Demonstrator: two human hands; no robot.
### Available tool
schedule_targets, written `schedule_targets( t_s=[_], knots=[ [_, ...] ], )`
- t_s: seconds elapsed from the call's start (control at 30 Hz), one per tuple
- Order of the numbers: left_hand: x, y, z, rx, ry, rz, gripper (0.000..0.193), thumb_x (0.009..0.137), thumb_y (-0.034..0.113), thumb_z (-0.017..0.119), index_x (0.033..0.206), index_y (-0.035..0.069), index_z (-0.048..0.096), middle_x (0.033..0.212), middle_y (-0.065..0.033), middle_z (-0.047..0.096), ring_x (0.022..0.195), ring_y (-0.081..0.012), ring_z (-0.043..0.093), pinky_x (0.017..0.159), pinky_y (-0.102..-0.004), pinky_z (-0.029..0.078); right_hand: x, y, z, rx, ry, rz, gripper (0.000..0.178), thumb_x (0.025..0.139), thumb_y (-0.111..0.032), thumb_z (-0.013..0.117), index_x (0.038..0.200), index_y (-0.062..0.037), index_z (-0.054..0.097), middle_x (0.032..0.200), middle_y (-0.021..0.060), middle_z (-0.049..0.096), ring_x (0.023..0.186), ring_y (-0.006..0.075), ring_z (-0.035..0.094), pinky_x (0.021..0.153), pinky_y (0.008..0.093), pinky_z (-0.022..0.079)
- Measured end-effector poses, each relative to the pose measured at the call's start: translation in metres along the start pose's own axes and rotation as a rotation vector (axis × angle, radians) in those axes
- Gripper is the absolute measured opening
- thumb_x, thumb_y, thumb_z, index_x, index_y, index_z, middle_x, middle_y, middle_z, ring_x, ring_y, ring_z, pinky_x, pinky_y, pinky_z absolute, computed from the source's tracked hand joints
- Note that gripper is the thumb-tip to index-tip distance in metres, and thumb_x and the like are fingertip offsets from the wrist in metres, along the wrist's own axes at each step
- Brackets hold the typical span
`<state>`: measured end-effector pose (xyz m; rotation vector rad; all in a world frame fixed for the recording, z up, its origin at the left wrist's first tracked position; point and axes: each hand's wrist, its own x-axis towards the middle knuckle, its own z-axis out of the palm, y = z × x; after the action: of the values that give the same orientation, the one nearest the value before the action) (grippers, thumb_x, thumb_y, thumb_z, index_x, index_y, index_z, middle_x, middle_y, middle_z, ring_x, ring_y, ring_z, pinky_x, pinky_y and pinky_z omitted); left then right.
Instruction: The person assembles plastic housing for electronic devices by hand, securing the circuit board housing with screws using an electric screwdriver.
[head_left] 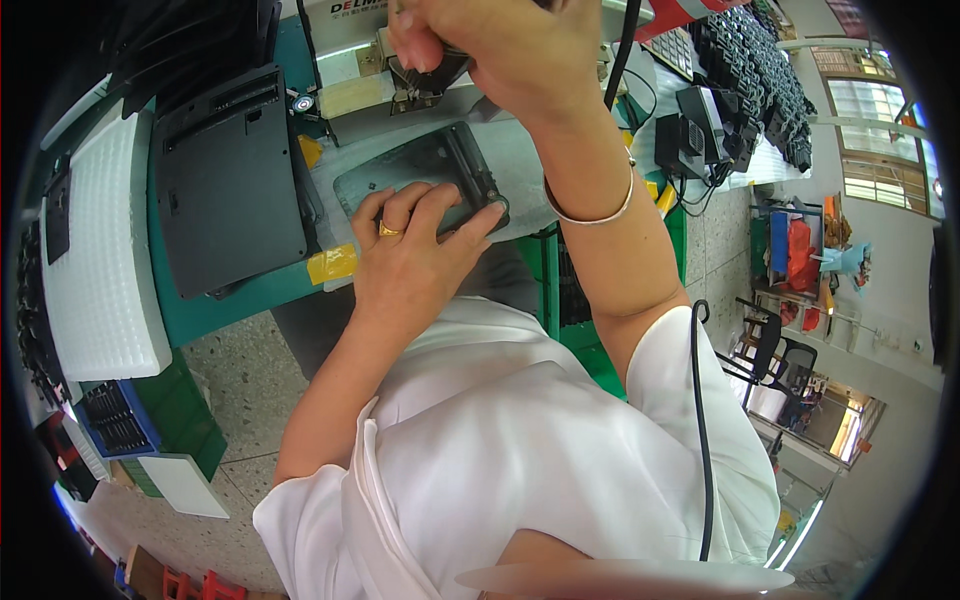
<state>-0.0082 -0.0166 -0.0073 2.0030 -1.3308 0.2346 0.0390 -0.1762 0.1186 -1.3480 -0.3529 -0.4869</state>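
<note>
One machine (pixel 350 95) is fronted by a pale mat (pixel 530 165), and now a dark flat panel (pixel 390 165) is seen there: probably light, stiff, slick-faced, best taken by its edges. It is touched by the half-spread left hand (pixel 405 250), nothing enclosed; whether anything is gripped by the curled right hand (pixel 500 45) cannot be told.

Left hand (pixel 408 245) palm down, fingers bent and spread, right arm (pixel 605 235) stretched forward, right hand (pixel 515 45) curled.
</note>
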Motion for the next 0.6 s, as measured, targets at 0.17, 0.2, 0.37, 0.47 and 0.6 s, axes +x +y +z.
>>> schedule_targets(
  t_s=[0.17,0.2,0.37,0.47,0.6],
  knots=[
    [0.001,0.000,-0.001,-0.014,0.001,0.004,0.043,0.069,0.021,0.080,0.110,0.028,0.071,0.109,-0.0020,0.056,0.105,-0.0235,0.052,0.094,-0.0418,0.033,-0.009,-0.004,-0.024,-0.255,-0.098,-0.351,0.057,0.082,0.006,0.062,0.133,0.0015,0.035,0.062,0.0037,0.053,0.045,0.0116,0.049,0.046,0.0260,0.044],
    [0.000,0.000,-0.001,-0.023,-0.005,-0.002,0.043,0.069,0.021,0.080,0.110,0.028,0.071,0.109,-0.0020,0.056,0.105,-0.0235,0.052,0.094,-0.0418,0.033,-0.015,0.000,-0.033,-0.183,-0.131,-0.413,0.062,0.082,0.003,0.064,0.135,-0.0010,0.032,0.063,0.0049,0.053,0.045,0.0131,0.049,0.046,0.0289,0.046],
    [-0.001,-0.004,0.001,0.017,-0.001,-0.015,0.044,0.068,0.022,0.081,0.110,0.029,0.071,0.112,-0.0018,0.055,0.108,-0.0236,0.051,0.096,-0.0418,0.032,-0.076,-0.007,-0.066,0.112,-0.334,-0.371,0.055,0.088,-0.008,0.056,0.137,-0.0105,0.031,0.072,0.0073,0.054,0.051,0.0169,0.052,0.049,0.0350,0.047],
    [0.001,-0.002,0.001,0.017,-0.007,-0.006,0.043,0.068,0.022,0.082,0.109,0.029,0.071,0.114,-0.0016,0.054,0.110,-0.0231,0.051,0.096,-0.0414,0.031,-0.113,-0.024,-0.047,-0.022,-0.028,-0.062,0.055,0.091,-0.008,0.051,0.140,-0.0178,0.029,0.077,0.0078,0.054,0.050,0.0173,0.049,0.047,0.0355,0.043],
    [0.001,-0.003,0.001,0.019,-0.010,-0.007,0.043,0.067,0.022,0.082,0.109,0.028,0.071,0.114,-0.0013,0.054,0.111,-0.0225,0.051,0.096,-0.0407,0.031,-0.129,-0.018,-0.037,-0.083,0.120,-0.029,0.057,0.091,-0.011,0.058,0.140,-0.0191,0.029,0.076,0.0070,0.055,0.049,0.0173,0.049,0.047,0.0345,0.043]
  ],
)
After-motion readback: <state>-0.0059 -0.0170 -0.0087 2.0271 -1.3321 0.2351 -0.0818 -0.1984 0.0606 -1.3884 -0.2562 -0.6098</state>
